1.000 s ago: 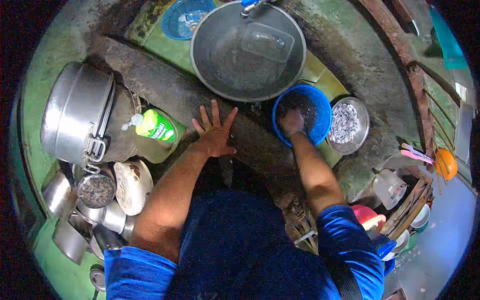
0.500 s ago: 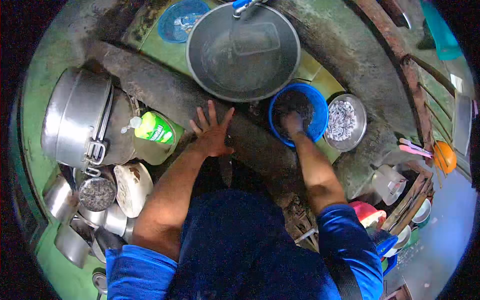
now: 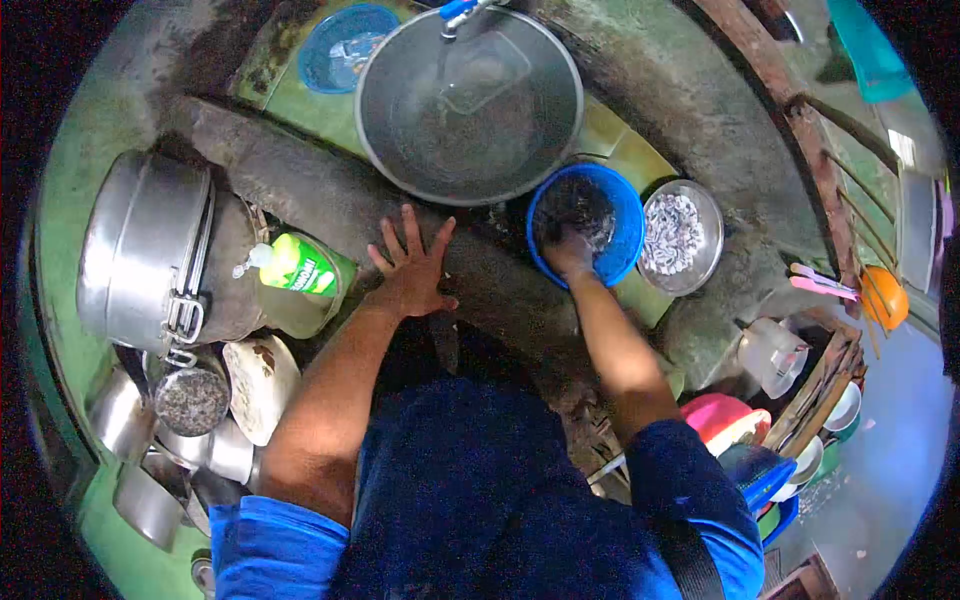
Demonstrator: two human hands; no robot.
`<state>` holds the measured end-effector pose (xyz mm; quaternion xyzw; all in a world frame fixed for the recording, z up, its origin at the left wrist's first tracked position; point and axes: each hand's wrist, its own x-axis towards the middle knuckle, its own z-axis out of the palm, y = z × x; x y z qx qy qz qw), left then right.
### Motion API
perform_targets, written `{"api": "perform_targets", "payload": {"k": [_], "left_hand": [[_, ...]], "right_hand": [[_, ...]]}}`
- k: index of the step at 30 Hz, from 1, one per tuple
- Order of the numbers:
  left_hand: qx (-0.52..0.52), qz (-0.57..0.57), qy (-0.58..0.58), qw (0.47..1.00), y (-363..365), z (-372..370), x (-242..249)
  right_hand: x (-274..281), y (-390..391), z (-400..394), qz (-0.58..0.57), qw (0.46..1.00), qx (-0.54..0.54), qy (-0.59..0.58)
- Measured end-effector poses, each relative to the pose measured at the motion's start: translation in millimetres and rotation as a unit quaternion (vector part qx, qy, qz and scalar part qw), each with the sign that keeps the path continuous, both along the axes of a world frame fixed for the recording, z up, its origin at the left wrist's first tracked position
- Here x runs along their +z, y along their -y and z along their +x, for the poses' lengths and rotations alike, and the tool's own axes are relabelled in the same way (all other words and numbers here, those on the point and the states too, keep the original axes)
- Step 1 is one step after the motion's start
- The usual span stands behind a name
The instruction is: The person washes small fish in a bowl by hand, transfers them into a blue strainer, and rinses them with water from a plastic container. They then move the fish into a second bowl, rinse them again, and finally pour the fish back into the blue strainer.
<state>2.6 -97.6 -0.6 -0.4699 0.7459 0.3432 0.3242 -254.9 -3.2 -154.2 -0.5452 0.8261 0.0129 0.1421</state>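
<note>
My left hand (image 3: pixel 411 277) lies with fingers spread on the dark concrete ledge (image 3: pixel 300 165), holding nothing. Down inside a blue bucket (image 3: pixel 634 232) of dark, murky water is my right hand (image 3: pixel 567 250); its fingers are under the surface, so I cannot tell what they hold. Just beyond both hands stands a large grey basin (image 3: pixel 370 140) of water, with a submerged rectangular container outline showing in it. A tap (image 3: pixel 455 15) with a blue handle runs into the basin. Right of the bucket, a metal bowl (image 3: pixel 712 240) holds small whitish-grey strips or pieces (image 3: pixel 672 232).
A big metal pot (image 3: pixel 140 255) with clamps and a green-labelled soap bottle (image 3: pixel 300 280) stand at left, above several stacked metal pots (image 3: pixel 150 500). A blue plastic bowl (image 3: pixel 315 60) sits behind the basin. A wooden rack (image 3: pixel 815 410), a clear jug (image 3: pixel 770 360) and an orange bowl (image 3: pixel 885 300) are at right.
The view has shifted slightly, so most things sit a little further left. My right hand has moved a little within the bucket, while my left hand stays spread on the ledge.
</note>
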Motion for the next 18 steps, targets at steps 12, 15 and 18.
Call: {"api": "perform_targets", "payload": {"k": [12, 15, 18], "left_hand": [[-0.009, -0.002, 0.040, 0.999, 0.9, -10.7, 8.9], [-0.009, -0.006, 0.047, 0.999, 0.5, -7.4, 5.1], [0.000, -0.013, 0.021, 1.000, -0.4, -0.1, -1.5]], "right_hand": [[-95.9, -8.3, -26.8, 0.197, 0.968, -0.053, 0.147], [-58.9, -1.5, -23.0, 0.163, 0.973, -0.047, 0.159], [-32.9, 11.7, -23.3, 0.212, 0.960, -0.001, 0.182]]}}
